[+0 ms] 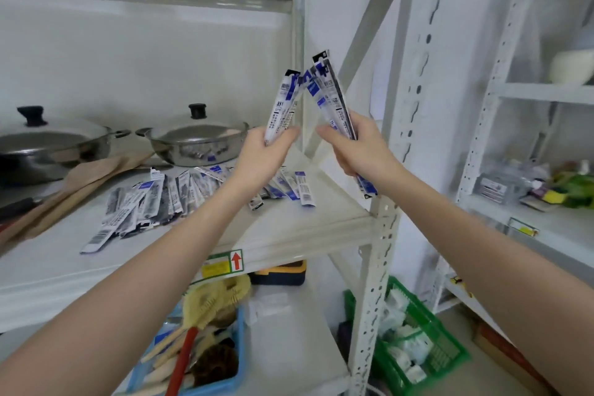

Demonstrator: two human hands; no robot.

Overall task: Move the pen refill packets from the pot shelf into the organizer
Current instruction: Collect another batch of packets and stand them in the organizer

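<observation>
My left hand (266, 151) grips a small bunch of pen refill packets (284, 103), white with blue and black print, held upright above the shelf. My right hand (356, 145) grips a second bunch of packets (328, 90); their lower ends stick out below my palm. The tops of the two bunches almost touch. Several more packets (151, 202) lie spread across the white pot shelf (289, 228), in front of the pots. No organizer can be made out for certain.
Two lidded steel pots (196, 141) (48, 145) stand at the shelf's back, wooden utensils (74, 190) to the left. A perforated shelf post (382, 235) rises by my right hand. Below sit a blue basket (239, 363) of brushes and a green basket (427, 347). Another shelf unit stands at right.
</observation>
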